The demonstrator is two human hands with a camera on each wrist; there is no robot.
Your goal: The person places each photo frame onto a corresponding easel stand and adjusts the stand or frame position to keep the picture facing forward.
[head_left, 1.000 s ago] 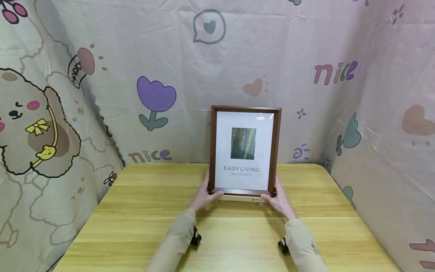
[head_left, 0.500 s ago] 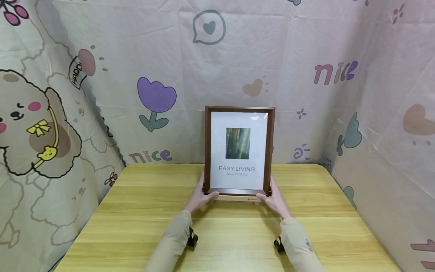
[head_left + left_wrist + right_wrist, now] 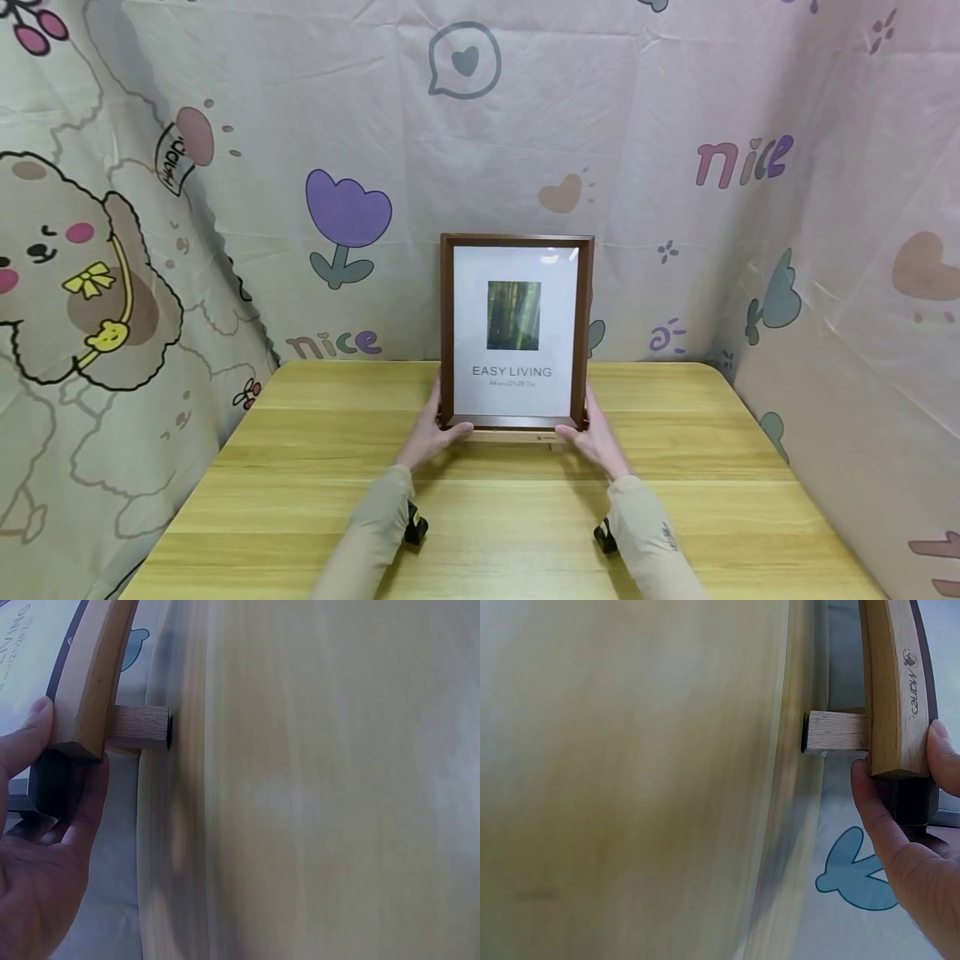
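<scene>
A brown picture frame (image 3: 584, 333) with a small forest print and the words EASY LIVING stands upright near the table's back edge. Under it runs the pale wooden ledge of a small easel (image 3: 510, 436); a square wooden foot (image 3: 142, 726) juts from it in the left wrist view. My left hand (image 3: 429, 433) grips the lower left corner, thumb in front at the ledge, fingers round the side. At the lower right corner my right hand (image 3: 597, 437) holds frame and ledge alike, its thumb (image 3: 945, 757) on the front. The easel's back is hidden behind the frame.
The wooden table (image 3: 315, 483) has a straight back edge just behind the frame. A printed cloth (image 3: 345, 100) hangs behind and on both sides. Black wrist cameras (image 3: 416, 525) sit under both sleeves.
Both hands have shifted the picture frame and the easel under it leftward along the table, in steady steps. The grip on both lower corners looks the same.
</scene>
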